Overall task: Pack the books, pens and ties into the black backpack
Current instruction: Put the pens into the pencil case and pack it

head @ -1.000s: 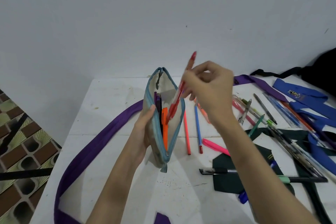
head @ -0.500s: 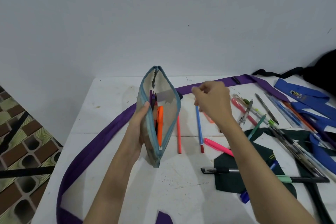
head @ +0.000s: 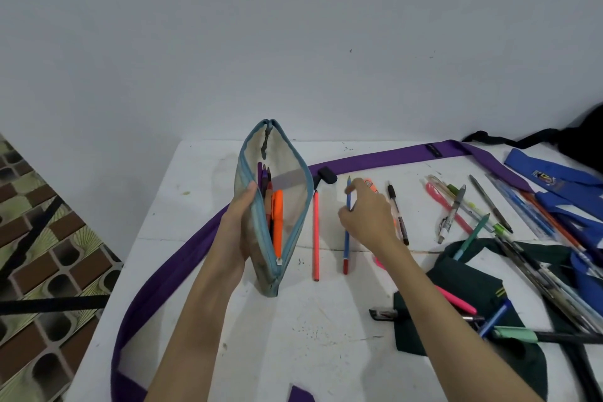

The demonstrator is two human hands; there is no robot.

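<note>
Blue pencil (head: 347,232), tip pointing away, pinched by right hand (head: 367,222); left hand (head: 239,228) grips upright pouch (head: 295,206).

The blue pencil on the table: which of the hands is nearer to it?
Right. The right hand pinches the blue pencil near its tip; the left hand is off to its left, holding the pouch.

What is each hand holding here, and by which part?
The left hand grips the open pencil case by its left side wall. The right hand pinches the blue pencil near its upper, pointed end.
</note>
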